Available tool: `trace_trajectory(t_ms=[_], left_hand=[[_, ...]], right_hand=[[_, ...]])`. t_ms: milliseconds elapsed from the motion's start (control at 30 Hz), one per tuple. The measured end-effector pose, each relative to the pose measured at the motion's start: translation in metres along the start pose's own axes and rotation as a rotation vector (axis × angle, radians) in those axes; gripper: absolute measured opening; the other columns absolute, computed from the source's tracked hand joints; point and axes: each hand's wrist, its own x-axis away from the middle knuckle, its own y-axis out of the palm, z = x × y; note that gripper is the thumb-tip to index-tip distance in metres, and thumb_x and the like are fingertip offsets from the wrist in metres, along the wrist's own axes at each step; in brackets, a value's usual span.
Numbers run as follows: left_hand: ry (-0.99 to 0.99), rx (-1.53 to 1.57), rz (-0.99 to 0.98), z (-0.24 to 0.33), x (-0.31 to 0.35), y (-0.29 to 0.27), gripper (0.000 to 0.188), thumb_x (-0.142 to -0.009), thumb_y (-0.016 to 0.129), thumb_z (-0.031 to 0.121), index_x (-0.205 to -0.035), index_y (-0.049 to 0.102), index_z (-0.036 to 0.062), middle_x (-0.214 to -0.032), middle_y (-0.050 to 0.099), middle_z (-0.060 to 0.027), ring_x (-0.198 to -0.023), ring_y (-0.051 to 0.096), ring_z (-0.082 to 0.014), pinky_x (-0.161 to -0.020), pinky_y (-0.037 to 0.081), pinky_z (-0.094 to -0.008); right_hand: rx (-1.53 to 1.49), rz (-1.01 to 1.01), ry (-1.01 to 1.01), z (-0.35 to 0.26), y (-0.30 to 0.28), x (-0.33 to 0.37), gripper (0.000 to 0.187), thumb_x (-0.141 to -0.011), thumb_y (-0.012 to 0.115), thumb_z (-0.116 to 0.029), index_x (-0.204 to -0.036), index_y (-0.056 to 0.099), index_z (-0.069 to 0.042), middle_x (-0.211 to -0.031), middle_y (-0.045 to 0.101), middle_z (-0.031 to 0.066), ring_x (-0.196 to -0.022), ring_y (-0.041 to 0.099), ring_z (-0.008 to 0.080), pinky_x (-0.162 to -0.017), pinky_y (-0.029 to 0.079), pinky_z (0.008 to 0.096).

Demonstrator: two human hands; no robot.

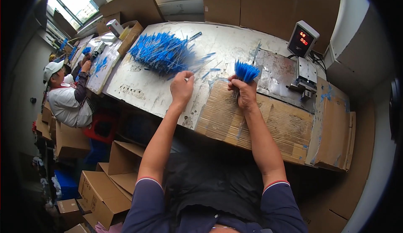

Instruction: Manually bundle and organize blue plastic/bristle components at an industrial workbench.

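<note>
My right hand (pixel 244 91) is closed round a bundle of thin blue-tipped sticks (pixel 247 71), held upright above a flat cardboard sheet (pixel 222 114). The blue tips fan out over the top of the fist, and pale thin ends show below it. To its left, my left hand (pixel 181 91) is held over the white table (pixel 130 91), fingers curled and thumb near the fingertips. Whatever it may pinch is too small to make out. Just beyond it lies a large heap of the same blue-tipped sticks (pixel 159 50), with several loose ones scattered on its right side.
At the right stand a metal fixture (pixel 306 74) on a metal plate (pixel 277 71), a display box with red digits (pixel 303 39) and a cardboard box (pixel 329 124). A co-worker in a white cap (pixel 69 94) works at the left. Cartons (pixel 100 191) fill the floor below.
</note>
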Motion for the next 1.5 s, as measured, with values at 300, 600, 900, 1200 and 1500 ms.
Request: trace_trajectory(t_ms=[300, 600, 900, 1200, 1500], left_hand=[[0.273, -0.457, -0.157, -0.003, -0.024, 0.042, 0.015, -0.093, 0.07, 0.022, -0.094, 0.07, 0.0074, -0.102, 0.068, -0.0115, -0.1, 0.066, -0.0324, -0.083, 0.052, -0.0454], [0.422, -0.348, -0.127, 0.004, -0.021, 0.026, 0.008, -0.096, 0.066, 0.012, -0.1, 0.063, 0.0052, -0.096, 0.068, -0.0144, -0.089, 0.067, -0.0352, -0.077, 0.052, -0.0441], [0.467, -0.037, -0.101, 0.063, 0.012, 0.002, 0.007, -0.093, 0.069, 0.006, -0.099, 0.067, 0.0033, -0.094, 0.069, -0.0143, -0.084, 0.068, -0.034, -0.074, 0.053, -0.0412], [0.061, 0.066, -0.047, 0.015, -0.009, 0.013, 0.021, -0.095, 0.071, 0.013, -0.112, 0.07, 0.0017, -0.099, 0.074, -0.0088, -0.081, 0.07, -0.0165, -0.074, 0.055, -0.0316], [0.254, -0.403, -0.122, -0.011, -0.044, 0.021, 0.024, -0.092, 0.072, 0.02, -0.111, 0.073, 0.0062, -0.114, 0.068, -0.013, -0.106, 0.066, -0.0326, -0.092, 0.052, -0.0422]], right_hand=[[0.059, 0.006, 0.025, -0.004, 0.004, -0.002, 0.026, -0.084, 0.071, -0.003, -0.108, 0.07, 0.007, -0.093, 0.074, 0.015, -0.073, 0.069, 0.0172, -0.062, 0.056, 0.0301], [0.265, 0.039, -0.242, 0.01, 0.0, -0.008, 0.017, -0.089, 0.067, 0.001, -0.105, 0.071, 0.003, -0.093, 0.074, 0.0119, -0.075, 0.071, 0.0171, -0.065, 0.058, 0.0308], [0.842, -0.092, -0.872, -0.004, 0.022, 0.007, 0.029, -0.081, 0.068, 0.008, -0.108, 0.072, -0.003, -0.097, 0.074, 0.0166, -0.086, 0.073, 0.0326, -0.077, 0.057, 0.0364], [0.185, 0.018, -0.22, 0.011, 0.007, -0.005, 0.012, -0.092, 0.069, -0.003, -0.101, 0.073, 0.003, -0.086, 0.075, 0.0082, -0.07, 0.07, 0.0151, -0.067, 0.057, 0.03], [0.077, 0.099, -0.076, 0.007, 0.004, -0.01, 0.021, -0.088, 0.072, -0.004, -0.106, 0.07, 0.006, -0.084, 0.072, 0.0112, -0.063, 0.066, 0.0169, -0.06, 0.056, 0.0311]])
